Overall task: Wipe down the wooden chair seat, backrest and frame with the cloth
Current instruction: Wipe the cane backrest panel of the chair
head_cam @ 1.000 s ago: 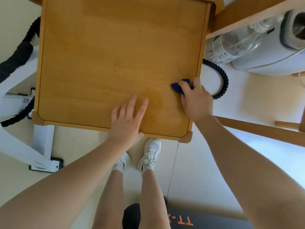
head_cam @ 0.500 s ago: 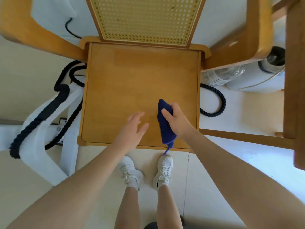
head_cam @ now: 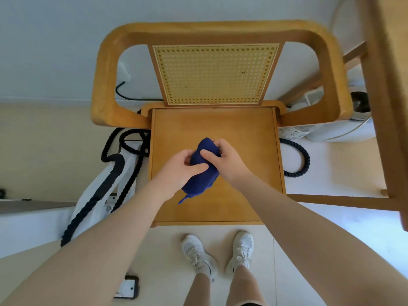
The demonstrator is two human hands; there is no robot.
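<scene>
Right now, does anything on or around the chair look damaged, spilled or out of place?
Nothing spilled or broken. The only oddity is a small dark speck on the cane backrest, right of centre; too small to identify. The seat looks clean. Both hands hold the blue cloth above it.

pale wall (head_cam: 55, 40); cream floor (head_cam: 33, 151); black rope (head_cam: 298, 160) beside white appliance (head_cam: 344, 131)

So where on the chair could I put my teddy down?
The square wooden chair seat is bare at the back, below the woven cane backrest, and along its right side and front. The middle is crowded: the left hand and right hand bunch the dark blue cloth there.
</scene>
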